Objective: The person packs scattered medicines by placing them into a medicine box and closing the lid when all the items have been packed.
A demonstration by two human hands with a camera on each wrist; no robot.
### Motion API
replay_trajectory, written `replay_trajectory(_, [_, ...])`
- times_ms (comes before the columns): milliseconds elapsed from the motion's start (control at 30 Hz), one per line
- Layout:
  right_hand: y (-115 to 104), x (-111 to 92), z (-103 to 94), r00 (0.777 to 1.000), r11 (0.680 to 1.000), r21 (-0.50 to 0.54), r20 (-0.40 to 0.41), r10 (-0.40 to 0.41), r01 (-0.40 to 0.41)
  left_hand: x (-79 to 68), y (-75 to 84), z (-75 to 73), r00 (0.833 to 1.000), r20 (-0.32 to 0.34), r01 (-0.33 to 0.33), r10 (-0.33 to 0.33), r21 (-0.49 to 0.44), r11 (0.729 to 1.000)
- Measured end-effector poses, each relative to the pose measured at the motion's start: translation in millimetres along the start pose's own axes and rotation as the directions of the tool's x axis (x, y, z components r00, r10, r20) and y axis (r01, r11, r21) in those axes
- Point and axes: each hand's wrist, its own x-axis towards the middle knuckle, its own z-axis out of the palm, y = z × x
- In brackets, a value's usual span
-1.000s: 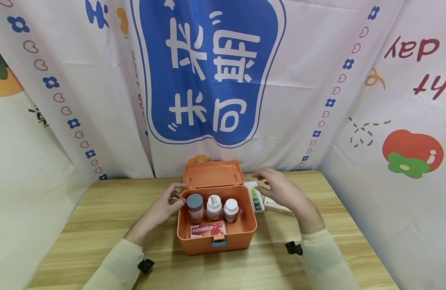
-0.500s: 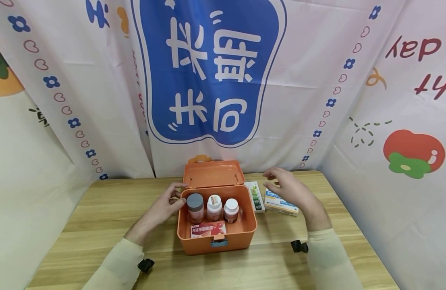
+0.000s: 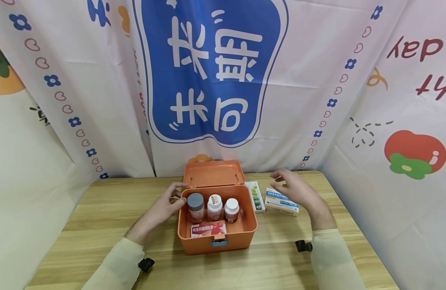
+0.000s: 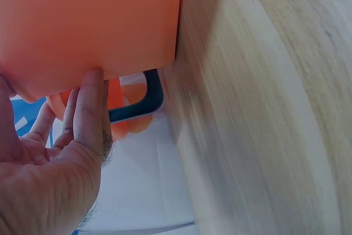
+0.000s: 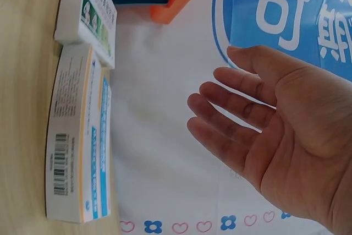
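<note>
An orange medicine box [image 3: 217,243] stands on the wooden table with its lid [image 3: 214,174] raised. Inside are a grey-capped bottle [image 3: 196,207], two white-capped bottles, one in the middle [image 3: 214,208] and one at the right [image 3: 231,210], and a red medicine carton [image 3: 208,228]. My left hand [image 3: 164,207] touches the box's left side and back corner, thumb near the rim. Its loosely extended fingers [image 4: 88,108] meet the orange wall in the left wrist view. My right hand [image 3: 295,189], relaxed and holding nothing, hovers above a blue-and-white medicine carton [image 3: 281,201].
A green-and-white medicine carton [image 3: 256,197] lies between the box and the blue-and-white carton. A dark handle [image 4: 151,100] shows low at the box's rear side. Behind the table [image 3: 110,225] hangs a printed white cloth [image 3: 291,100], with more cloth at both sides.
My right hand has moved right, away from the box, uncovering more of the blue-and-white carton. My left hand and the medicine box have stayed in place.
</note>
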Motion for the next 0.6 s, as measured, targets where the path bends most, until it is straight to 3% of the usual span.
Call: replay_trajectory(600, [33,1,10.1,0.999,1.0,0.004,0.027,0.022,-0.022,1.0,-4.1,0.9,0.999,-0.009,0.032,-0.032,0.043,0.999])
